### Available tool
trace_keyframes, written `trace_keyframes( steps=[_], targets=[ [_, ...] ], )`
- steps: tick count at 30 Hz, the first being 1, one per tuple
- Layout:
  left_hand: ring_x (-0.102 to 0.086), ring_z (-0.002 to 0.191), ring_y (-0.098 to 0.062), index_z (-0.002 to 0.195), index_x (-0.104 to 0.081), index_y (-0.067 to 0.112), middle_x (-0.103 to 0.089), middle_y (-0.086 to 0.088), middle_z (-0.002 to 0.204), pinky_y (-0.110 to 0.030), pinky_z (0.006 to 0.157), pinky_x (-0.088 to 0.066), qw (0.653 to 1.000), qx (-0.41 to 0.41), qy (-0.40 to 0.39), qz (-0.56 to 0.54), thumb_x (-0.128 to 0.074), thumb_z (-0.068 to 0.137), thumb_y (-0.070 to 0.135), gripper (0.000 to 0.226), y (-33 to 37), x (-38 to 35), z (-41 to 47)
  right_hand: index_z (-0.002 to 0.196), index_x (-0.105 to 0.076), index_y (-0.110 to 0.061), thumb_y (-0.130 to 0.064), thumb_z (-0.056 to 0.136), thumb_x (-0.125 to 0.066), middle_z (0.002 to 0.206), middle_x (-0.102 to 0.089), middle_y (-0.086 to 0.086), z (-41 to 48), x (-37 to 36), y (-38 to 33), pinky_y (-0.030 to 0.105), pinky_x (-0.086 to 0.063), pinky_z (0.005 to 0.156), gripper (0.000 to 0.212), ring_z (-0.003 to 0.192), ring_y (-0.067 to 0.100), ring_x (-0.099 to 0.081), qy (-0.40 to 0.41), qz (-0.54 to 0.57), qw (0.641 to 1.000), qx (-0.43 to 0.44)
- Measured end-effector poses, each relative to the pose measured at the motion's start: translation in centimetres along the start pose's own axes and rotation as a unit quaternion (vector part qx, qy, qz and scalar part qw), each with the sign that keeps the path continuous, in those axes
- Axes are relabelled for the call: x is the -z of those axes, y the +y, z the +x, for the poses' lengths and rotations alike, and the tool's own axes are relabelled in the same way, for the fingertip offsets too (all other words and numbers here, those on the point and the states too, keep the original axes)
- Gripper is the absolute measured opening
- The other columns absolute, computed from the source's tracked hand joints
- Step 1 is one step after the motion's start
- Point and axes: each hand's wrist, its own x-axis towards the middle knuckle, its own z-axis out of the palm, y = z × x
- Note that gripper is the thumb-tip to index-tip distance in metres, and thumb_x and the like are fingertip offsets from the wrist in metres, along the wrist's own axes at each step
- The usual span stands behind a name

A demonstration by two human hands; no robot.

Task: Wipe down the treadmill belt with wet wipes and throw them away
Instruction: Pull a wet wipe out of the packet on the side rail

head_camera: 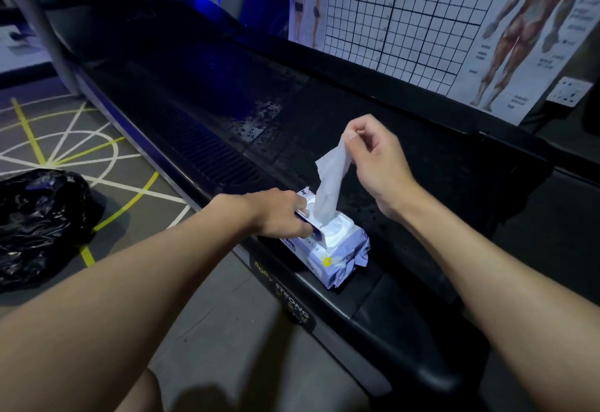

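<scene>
A pale purple pack of wet wipes (337, 255) lies on the near end of the black treadmill belt (292, 119), its flip lid standing open. My left hand (279, 213) holds the pack at the lid side, fingers curled on the raised lid. A white wet wipe (331, 181) stands half pulled out of the opening. My right hand (373, 155) pinches the wipe's top end between thumb and forefinger, above the pack. Damp patches show on the belt farther along.
A black rubbish bag (42, 220) sits on the floor left of the treadmill. The treadmill's side rail (207, 155) and upright post (39, 25) run along the left. Anatomy posters (422, 15) and a wall socket (568, 91) line the right wall.
</scene>
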Motion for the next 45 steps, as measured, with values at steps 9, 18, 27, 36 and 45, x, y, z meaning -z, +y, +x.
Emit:
trace_keyframes(
  steps=[9,18,27,36,45],
  targets=[
    [-0.058,0.079,-0.025,0.083,-0.057,0.018,-0.059,-0.001,0.080,-0.034,0.068,-0.047,0.996,0.002,-0.007,0.086,-0.057,0.079,0.050,0.032,1.0,0.7,1.0,0.084,-0.048,-0.019,-0.008,0.100,-0.042,0.086,-0.070,0.010,2.6,2.4,-3.4,0.036,-0.056,0.075,0.020,0.080,0.023,-0.067,0.060,0.118,0.990,0.044],
    [-0.056,0.093,-0.017,0.090,-0.070,0.013,-0.051,0.002,0.105,-0.034,0.087,-0.049,0.988,-0.117,0.091,0.045,-0.053,0.058,0.044,0.048,-0.5,1.1,0.0,0.092,-0.057,-0.016,-0.020,0.099,-0.048,0.079,-0.058,-0.007,0.7,2.8,-0.8,0.031,-0.047,0.069,0.012,0.073,0.008,-0.054,-0.116,-0.158,0.979,0.051],
    [-0.061,0.095,-0.019,0.101,-0.069,0.016,-0.068,0.001,0.100,-0.034,0.085,-0.049,0.987,-0.116,0.102,0.045,-0.064,0.080,0.022,0.023,-0.4,1.1,-0.8,0.108,-0.062,-0.035,-0.015,0.089,-0.046,0.085,-0.056,-0.010,-3.3,1.0,1.9,0.031,-0.047,0.070,0.031,0.088,0.018,-0.053,-0.448,-0.419,0.790,-0.023],
    [-0.062,0.091,-0.024,0.094,-0.067,0.012,-0.068,-0.004,0.096,-0.039,0.082,-0.051,0.993,-0.077,0.085,-0.010,-0.055,0.077,0.029,0.027,0.6,1.0,-0.7,0.129,-0.044,-0.051,-0.016,0.086,-0.043,0.106,-0.063,0.000,-3.6,-0.1,3.2,0.036,-0.045,0.074,0.055,0.101,0.025,-0.061,-0.414,-0.459,0.786,-0.028],
    [-0.039,0.129,-0.026,0.142,-0.038,0.030,-0.042,-0.006,0.137,-0.044,0.107,-0.034,0.990,0.004,0.125,-0.064,-0.056,0.091,0.051,0.058,1.3,-1.8,1.7,0.092,-0.073,-0.007,-0.059,0.098,-0.035,0.088,-0.076,0.006,-3.3,2.4,4.9,0.033,-0.053,0.082,0.065,0.085,0.019,-0.072,-0.299,-0.133,0.889,-0.322]
  ],
)
